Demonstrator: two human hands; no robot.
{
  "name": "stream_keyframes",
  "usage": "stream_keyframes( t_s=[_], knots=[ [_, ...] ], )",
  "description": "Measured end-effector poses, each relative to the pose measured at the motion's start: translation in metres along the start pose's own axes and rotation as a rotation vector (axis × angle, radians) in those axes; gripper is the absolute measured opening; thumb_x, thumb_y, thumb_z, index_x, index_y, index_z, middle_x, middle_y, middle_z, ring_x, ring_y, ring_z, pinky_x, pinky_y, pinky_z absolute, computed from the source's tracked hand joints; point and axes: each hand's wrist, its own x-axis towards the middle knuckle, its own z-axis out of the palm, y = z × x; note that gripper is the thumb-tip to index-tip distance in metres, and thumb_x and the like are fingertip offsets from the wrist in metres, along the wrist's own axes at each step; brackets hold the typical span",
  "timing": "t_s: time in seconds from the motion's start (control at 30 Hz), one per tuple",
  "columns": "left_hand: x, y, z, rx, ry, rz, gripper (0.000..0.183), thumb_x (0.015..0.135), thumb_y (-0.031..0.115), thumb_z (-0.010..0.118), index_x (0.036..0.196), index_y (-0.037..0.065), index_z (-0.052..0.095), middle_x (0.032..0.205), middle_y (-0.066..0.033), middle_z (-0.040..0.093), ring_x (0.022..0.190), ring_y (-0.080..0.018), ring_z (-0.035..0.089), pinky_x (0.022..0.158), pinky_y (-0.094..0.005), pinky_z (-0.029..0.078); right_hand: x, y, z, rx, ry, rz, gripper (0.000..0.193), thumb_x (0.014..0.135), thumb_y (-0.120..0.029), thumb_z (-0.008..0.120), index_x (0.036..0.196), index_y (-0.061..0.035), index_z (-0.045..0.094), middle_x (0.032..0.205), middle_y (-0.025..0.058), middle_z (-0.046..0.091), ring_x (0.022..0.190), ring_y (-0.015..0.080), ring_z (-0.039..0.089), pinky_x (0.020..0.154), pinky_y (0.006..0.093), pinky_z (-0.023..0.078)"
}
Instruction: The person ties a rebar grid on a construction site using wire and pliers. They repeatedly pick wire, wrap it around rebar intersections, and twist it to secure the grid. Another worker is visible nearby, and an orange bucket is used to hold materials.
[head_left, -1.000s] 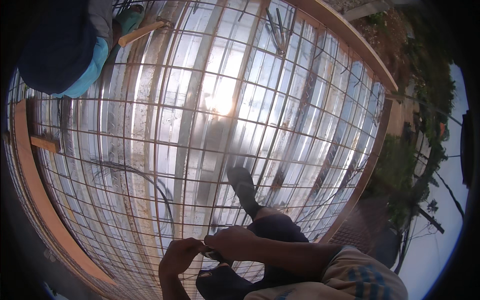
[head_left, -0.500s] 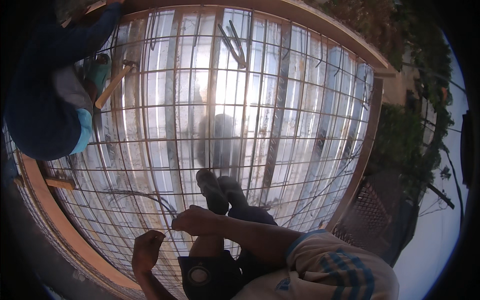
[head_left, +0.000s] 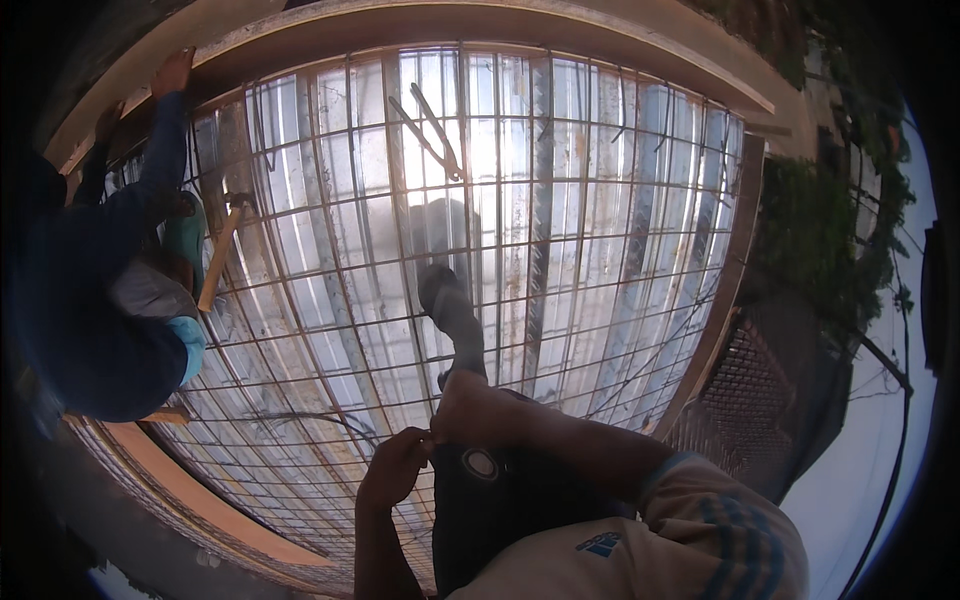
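Head view: both hands meet low over the rebar grid (head_left: pixel 560 230) — left hand (head_left: pixel 393 468) and right hand (head_left: pixel 478 408) pinched together, likely on thin tie wire too small to make out. Such wire would be light, springy, sharp-ended — best held near its ends.

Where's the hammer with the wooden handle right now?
In the head view, the hammer lies on the rebar grid at the left, beside the crouching co-worker, far from both hands.
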Motion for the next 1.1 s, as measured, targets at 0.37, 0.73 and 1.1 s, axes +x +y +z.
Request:
stream_keyframes(
  t_s=[0.37, 0.73, 1.1],
  knots=[
    [0.016, 0.055, -0.010, -0.143, -0.118, -0.063, 0.018, 0.095, 0.018, 0.053, 0.095, 0.002, 0.060, 0.073, -0.0003, 0.053, 0.067, -0.0084, 0.047, 0.061, -0.0261, 0.041, -0.051, -0.005, -0.117, 0.475, 0.101, 0.383, 0.018, 0.089, -0.018, 0.055, 0.101, -0.0069, 0.064, 0.094, 0.0132, 0.067, 0.090, 0.0302, 0.065, 0.082, 0.0384, 0.050],
    [0.041, 0.117, 0.036, -0.128, -0.100, -0.017, 0.025, 0.096, 0.023, 0.051, 0.100, 0.000, 0.060, 0.082, -0.0042, 0.059, 0.076, -0.0109, 0.053, 0.069, -0.0274, 0.045, -0.093, -0.007, -0.135, 0.525, 0.142, 0.346, 0.035, 0.085, -0.007, 0.056, 0.120, -0.0069, 0.055, 0.109, 0.0144, 0.063, 0.099, 0.0295, 0.063, 0.089, 0.0389, 0.049],
    [0.135, 0.219, 0.118, -0.020, 0.028, -0.013, 0.024, 0.094, 0.020, 0.053, 0.101, -0.001, 0.064, 0.077, -0.0079, 0.061, 0.074, -0.0145, 0.058, 0.069, -0.0295, 0.047, -0.161, 0.118, -0.215, 0.372, 0.239, 0.198, 0.025, 0.087, -0.022, 0.062, 0.105, -0.0042, 0.062, 0.102, 0.0119, 0.062, 0.098, 0.0288, 0.060, 0.085, 0.0384, 0.048]
  ],
)
